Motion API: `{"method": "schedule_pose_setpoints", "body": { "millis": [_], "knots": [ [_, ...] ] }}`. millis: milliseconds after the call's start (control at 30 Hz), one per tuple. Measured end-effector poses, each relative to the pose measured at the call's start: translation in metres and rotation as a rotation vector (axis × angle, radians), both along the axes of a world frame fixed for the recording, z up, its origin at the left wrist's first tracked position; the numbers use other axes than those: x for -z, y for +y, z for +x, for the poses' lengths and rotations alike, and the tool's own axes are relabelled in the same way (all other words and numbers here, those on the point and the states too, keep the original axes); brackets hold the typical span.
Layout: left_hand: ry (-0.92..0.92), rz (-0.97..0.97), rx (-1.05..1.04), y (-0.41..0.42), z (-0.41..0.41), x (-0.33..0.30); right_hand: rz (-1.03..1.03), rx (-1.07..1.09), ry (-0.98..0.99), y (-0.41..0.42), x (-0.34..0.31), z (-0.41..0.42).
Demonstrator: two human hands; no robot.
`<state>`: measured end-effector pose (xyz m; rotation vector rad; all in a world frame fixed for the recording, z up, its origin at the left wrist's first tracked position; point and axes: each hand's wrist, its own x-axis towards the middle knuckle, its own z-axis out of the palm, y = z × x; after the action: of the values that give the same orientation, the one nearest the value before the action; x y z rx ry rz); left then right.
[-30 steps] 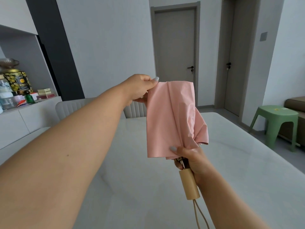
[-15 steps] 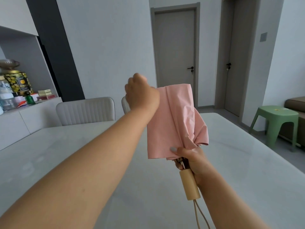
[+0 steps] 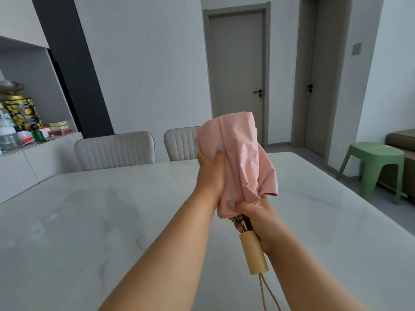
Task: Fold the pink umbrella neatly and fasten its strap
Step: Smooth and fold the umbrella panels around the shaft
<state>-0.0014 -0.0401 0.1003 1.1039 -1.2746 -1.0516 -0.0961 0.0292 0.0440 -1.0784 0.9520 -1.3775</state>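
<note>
From the head camera I see the pink umbrella (image 3: 240, 162) held up above the table (image 3: 89, 221), well clear of its surface. Its long axis runs nearly upright, leaning a little: the canopy end points up and away from me, the wooden handle (image 3: 253, 252) points down toward me, with a beige cord loop (image 3: 266, 295) hanging from the handle's end.

The canopy is collapsed but loose, its pink cloth gathered in soft, uneven folds, and a flap sticks out on the right side near the bottom hem. Metal rib tips show just under the hem.

My left hand (image 3: 211, 173) wraps the canopy from the left side, thumb pressed on the cloth, grasping it. My right hand (image 3: 258, 218) clenches around the umbrella just above the handle, thumb pinning the lower edge of the cloth.

Beyond the table stand two pale chairs (image 3: 114, 149); the canopy hides part of the right one. A green stool (image 3: 375, 167) sits to the right, and a shelf (image 3: 27, 133) of tins and bottles lies at left.
</note>
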Motion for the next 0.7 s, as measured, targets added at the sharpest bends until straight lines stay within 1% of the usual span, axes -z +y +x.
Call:
{"method": "schedule_pose_setpoints", "body": {
  "millis": [67,133,200,267,333,400,467,533,700],
  "knots": [
    [0.188,0.148,0.078,-0.002,0.013,0.003,0.008,-0.048,-0.008,0.003,-0.002,0.001],
    [0.327,0.197,0.16,-0.001,0.023,0.004,-0.001,-0.092,-0.015,0.006,-0.003,0.001],
    [0.41,0.218,0.219,0.0,0.028,0.004,-0.005,-0.13,-0.031,0.007,-0.004,0.002],
    [0.447,0.232,0.208,0.002,0.028,0.005,0.016,-0.164,-0.121,0.005,-0.003,0.004],
    [0.454,0.237,0.169,0.004,0.025,0.004,0.063,-0.222,-0.236,0.003,-0.003,0.006],
    [0.457,0.234,0.134,0.002,0.024,0.004,0.111,-0.295,-0.309,0.003,-0.005,0.006],
    [0.445,0.245,0.146,0.001,0.022,0.004,0.153,-0.343,-0.309,0.004,-0.007,0.003],
    [0.452,0.251,0.172,-0.001,0.02,0.006,0.168,-0.346,-0.272,0.005,-0.008,0.001],
    [0.508,0.175,0.289,-0.001,0.022,0.005,0.114,-0.239,-0.251,0.008,-0.01,-0.001]
  ]
}}
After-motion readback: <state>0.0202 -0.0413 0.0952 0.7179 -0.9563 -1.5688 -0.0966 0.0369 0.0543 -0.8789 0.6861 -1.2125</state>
